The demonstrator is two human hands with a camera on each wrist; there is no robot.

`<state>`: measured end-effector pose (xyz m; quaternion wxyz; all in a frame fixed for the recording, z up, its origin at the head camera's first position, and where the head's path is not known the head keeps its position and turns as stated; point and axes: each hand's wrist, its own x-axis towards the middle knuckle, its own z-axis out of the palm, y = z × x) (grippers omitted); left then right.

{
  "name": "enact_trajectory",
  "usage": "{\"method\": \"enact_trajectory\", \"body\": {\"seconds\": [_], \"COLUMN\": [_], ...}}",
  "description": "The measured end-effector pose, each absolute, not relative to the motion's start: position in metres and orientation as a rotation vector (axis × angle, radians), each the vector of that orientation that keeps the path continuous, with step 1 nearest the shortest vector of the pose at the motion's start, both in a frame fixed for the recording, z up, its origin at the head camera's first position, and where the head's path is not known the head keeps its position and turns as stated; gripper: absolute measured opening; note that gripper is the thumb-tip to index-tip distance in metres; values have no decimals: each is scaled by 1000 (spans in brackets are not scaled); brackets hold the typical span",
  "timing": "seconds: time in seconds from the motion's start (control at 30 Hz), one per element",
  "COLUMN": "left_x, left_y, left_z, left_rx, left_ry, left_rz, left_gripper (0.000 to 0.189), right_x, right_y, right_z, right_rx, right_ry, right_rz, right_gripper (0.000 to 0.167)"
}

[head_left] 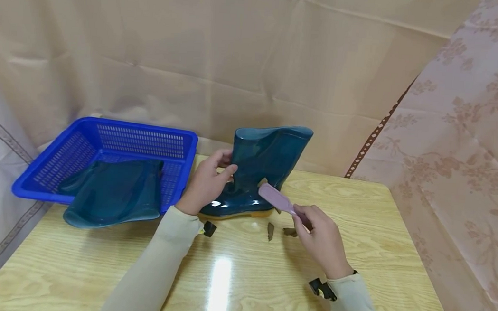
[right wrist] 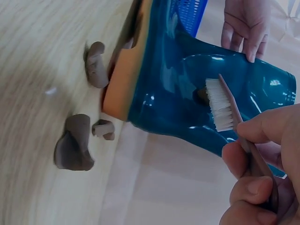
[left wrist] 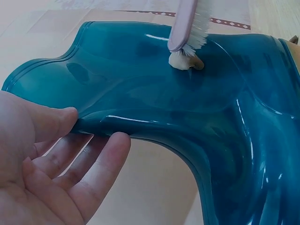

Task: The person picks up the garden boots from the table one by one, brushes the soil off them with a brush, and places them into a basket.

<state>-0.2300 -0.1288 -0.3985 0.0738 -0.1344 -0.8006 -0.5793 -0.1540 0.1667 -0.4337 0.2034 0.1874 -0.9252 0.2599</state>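
A glossy teal rubber boot (head_left: 259, 156) with a tan sole stands upright on the table, its toe pointing left. My left hand (head_left: 206, 184) holds the front edge of its shaft, thumb on the near side and fingers around the edge, as the left wrist view shows. The handle of a pale purple brush (head_left: 276, 197) is gripped in my right hand (head_left: 321, 236). In the left wrist view, the brush's white bristles (left wrist: 200, 29) meet a brown, clay-like lump (left wrist: 183, 61) stuck on the boot's shaft.
A blue plastic basket (head_left: 148, 129) stands at the left, with a second teal boot (head_left: 118, 192) lying partly over its front rim. Several brown lumps (right wrist: 75, 140) lie on the wooden table (head_left: 336, 199) by the heel. Beige cloth (head_left: 195, 52) hangs behind.
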Motion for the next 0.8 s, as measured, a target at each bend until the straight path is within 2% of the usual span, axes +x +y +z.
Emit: {"method": "enact_trajectory", "body": {"seconds": [0.23,0.43,0.8], "left_x": [-229,-228,-229], "left_y": [-130,-128,-128], "left_z": [-398,-400,-399], "left_rx": [-411,-423,-392], "left_ry": [-2402,-2410,-2413], "left_rz": [-1737,-1717,-1699], "left_gripper": [30,30,30], "right_x": [-161,-169,-151], "right_y": [155,148,175], "right_z": [-426,-418,-431], "right_rx": [621,596,525], "right_ry": [-2480,-2527,-2653], "right_rz": [746,754,714], "right_gripper": [24,23,20]}}
